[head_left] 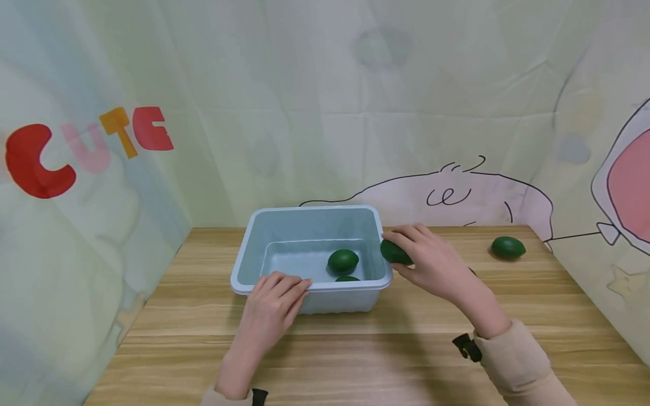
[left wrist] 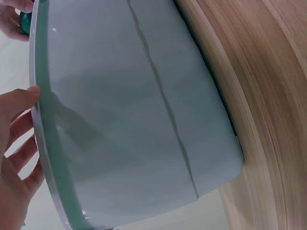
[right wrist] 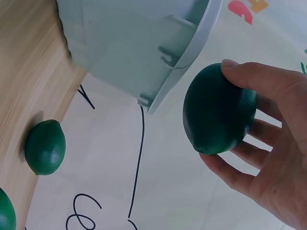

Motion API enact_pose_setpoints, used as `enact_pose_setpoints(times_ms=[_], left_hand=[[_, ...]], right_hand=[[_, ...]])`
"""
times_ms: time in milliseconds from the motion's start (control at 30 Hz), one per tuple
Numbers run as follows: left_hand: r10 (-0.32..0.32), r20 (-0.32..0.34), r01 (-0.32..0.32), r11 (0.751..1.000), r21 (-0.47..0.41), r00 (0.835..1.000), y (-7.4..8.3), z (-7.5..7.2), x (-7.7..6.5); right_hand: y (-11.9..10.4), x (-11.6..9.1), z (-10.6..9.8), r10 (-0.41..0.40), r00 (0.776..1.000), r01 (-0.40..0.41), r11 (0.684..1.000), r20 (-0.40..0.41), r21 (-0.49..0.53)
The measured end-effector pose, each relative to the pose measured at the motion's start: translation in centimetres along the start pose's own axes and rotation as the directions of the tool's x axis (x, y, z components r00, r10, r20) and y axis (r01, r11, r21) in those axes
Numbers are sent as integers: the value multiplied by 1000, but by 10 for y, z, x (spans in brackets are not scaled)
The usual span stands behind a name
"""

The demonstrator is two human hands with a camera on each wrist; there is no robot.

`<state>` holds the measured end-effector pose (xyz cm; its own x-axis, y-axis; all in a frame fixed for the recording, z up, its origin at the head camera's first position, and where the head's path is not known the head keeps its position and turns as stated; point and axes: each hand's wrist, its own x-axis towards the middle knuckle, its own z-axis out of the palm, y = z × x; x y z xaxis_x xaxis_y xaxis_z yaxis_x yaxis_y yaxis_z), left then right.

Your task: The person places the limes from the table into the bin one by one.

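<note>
My right hand (head_left: 431,259) pinches a dark green lime (right wrist: 218,110) between thumb and fingers, held up beside the right rim of a light blue plastic basin (head_left: 330,299). In the right wrist view the fruit shows whole, with the basin's outer corner to its left. My left hand (head_left: 276,299) holds the basin's front rim, thumb at the edge and fingers over it in the left wrist view. Inside the basin lies one lime (head_left: 343,261), with a second lime (head_left: 347,278) mostly hidden behind the front wall.
Another lime (head_left: 508,248) lies at the back right of the wooden table (head_left: 335,361). A further lime (right wrist: 45,147) is on the table, mostly covered by my right wrist in the head view. A printed curtain (head_left: 304,113) hangs behind and along the sides.
</note>
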<state>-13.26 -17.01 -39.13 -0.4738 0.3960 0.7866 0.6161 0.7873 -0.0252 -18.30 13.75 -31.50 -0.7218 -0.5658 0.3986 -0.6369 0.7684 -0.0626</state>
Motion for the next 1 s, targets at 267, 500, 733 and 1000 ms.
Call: enact_pose_setpoints(times_ms=[267, 500, 733, 1000], left_hand=[[-2, 13, 2, 1000, -1, 1000, 1, -1, 0], [-1, 15, 1, 1000, 4, 1000, 1, -1, -1], [1, 13, -1, 1000, 4, 1000, 1, -1, 0], [-9, 28, 9, 1000, 2, 1000, 1, -1, 0]], right_hand=[[-4, 5, -2, -16, 1000, 16, 1000, 2, -6], [-9, 11, -4, -22, 1000, 22, 1000, 19, -3], [-11, 14, -4, -46, 999, 46, 999, 0, -14], [-11, 18, -3, -83, 996, 83, 996, -39, -24]])
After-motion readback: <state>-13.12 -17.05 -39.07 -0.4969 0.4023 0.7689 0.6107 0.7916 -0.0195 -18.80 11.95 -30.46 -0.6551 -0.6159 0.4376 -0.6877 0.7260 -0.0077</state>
